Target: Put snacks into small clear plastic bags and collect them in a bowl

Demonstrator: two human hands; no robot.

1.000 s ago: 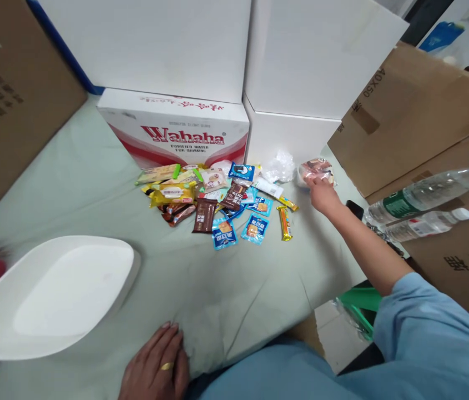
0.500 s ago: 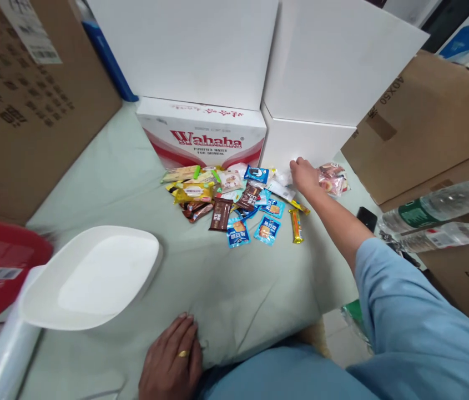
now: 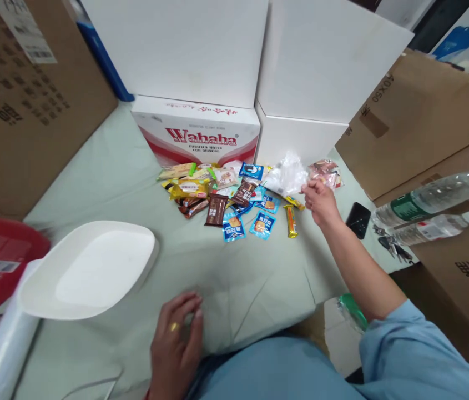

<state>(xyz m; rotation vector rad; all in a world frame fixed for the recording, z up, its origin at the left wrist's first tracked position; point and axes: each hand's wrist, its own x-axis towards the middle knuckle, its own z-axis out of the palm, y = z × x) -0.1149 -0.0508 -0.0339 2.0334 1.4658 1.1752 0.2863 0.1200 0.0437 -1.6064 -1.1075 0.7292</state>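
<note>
My right hand pinches the edge of a crumpled clear plastic bag, which rises beside the pile of snacks. Just right of the bag lies a reddish printed packet. My left hand, with a ring on it, is at the front edge of the cloth, holding nothing, thumb apart from loosely bent fingers. Between the hands and the boxes lie several wrapped snacks: a brown chocolate-coloured packet, a blue packet, a yellow packet and a slim gold bar.
A white tray stands at left, beside a red container and a plastic roll. Behind the snacks stands a Wahaha box with white panels above. At right are a phone, keys, two bottles and cartons.
My right hand has drawn back toward me and right, pulling the clear bag up into view. My left hand has lifted slightly, its thumb parting from the fingers. The view has shifted a little.
</note>
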